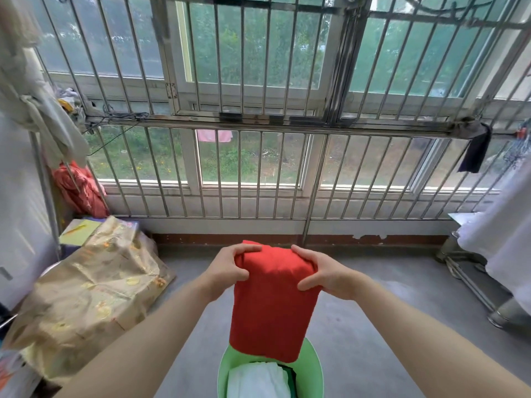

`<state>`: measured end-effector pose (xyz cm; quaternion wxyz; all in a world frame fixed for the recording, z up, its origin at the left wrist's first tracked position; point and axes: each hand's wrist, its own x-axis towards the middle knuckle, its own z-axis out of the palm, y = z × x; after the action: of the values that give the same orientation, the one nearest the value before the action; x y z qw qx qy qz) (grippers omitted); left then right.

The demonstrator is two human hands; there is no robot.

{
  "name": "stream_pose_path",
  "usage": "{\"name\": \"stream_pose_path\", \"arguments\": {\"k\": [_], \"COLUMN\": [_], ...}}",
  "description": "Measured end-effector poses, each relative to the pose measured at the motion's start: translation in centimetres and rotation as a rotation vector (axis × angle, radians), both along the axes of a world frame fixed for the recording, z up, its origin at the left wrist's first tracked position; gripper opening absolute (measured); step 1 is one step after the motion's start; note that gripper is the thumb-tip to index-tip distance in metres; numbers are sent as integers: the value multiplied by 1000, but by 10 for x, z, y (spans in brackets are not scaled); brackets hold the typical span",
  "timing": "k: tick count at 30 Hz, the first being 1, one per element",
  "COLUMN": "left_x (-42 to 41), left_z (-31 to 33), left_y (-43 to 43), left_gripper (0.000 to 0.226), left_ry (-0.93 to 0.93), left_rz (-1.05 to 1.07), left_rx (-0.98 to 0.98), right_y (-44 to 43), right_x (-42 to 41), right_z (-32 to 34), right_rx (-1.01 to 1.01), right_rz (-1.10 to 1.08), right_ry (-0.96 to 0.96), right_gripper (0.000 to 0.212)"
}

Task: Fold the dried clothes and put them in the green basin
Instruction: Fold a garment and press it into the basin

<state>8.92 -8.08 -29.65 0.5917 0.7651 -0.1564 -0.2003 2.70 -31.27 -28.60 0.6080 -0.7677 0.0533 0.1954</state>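
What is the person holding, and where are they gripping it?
A folded red cloth, gripped at its top corners by the left hand and right hand.

Both hands hold a folded red garment [273,305] up by its top edge: the left hand [230,271] grips the left corner, the right hand [324,275] the right. The cloth hangs down over the green basin [311,369] near the bottom, where white folded clothes [258,380] lie. A gold-patterned bundle [94,285] sits at left, with barred windows [258,110] beyond.

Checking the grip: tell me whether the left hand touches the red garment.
Touching. Head view: the left hand grips the red garment at its top corner, fingers curled over it.
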Motion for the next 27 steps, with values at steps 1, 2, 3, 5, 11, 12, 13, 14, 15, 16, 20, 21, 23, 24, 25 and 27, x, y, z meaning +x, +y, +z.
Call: {"name": "stream_pose_path", "arguments": {"k": [1, 2, 3, 5, 11, 12, 13, 14, 15, 16, 20, 21, 23, 24, 25, 27], "left_x": [1, 2, 3, 4, 7, 8, 8, 8, 9, 10, 10, 11, 9, 7, 5, 3], "left_z": [-1, -2, -3, -5, -7, -5, -4, -3, -2, -2, -4, -6, -10, -11, -11, -12], "left_y": [0, 0, -1, -2, -3, -3, -3, -3, -3, -4, -6, -6, -6, -5, -4, -1], "left_gripper": [70, 70, 70, 70, 71, 72, 72, 71, 69, 66, 52, 44, 34, 34, 42, 68], "left_ry": [-6, 1, 12, 58, 114, 114, 111, 108, 106, 108, 117, 95, 9, -35, -73, -167], "left_rz": [17, 29, 36, 52, 95, 88, 82, 78, 77, 81, 154, 154, 134, 120, 92, -86], "left_rx": [19, 22, 11, -19, -13, -6, 8, 23, 40, 55, 170, 222, 345, 407, 466, 547], "right_y": [1, 1, 3, 7, 7, 5, 2, 1, 0, 0, 10, 12, 15, 15, 15, 14], "right_x": [1, 1, 2, 5, 9, 11, 12, 13, 14, 14, 6, 4, 1, 0, -1, -4], "right_z": [1, 2, 3, 4, -4, -5, -8, -11, -13, -13, -10, -10, -13, -15, -16, -19], "right_rx": [-117, -247, -380, -601, -734, -754, -777, -793, -797, -770, -456, -419, -348, -316, -299, -269], "right_rz": [35, 66, 90, 112, -99, -122, -128, -126, -130, -134, -117, -120, -125, -119, -112, -89], "right_ry": [-19, -42, -79, -162, -277, -276, -269, -257, -246, -240, -159, -136, -105, -86, -62, -13], "right_gripper": [93, 90, 86, 79, 30, 21, 16, 15, 16, 17, 15, 16, 18, 20, 22, 24]}}
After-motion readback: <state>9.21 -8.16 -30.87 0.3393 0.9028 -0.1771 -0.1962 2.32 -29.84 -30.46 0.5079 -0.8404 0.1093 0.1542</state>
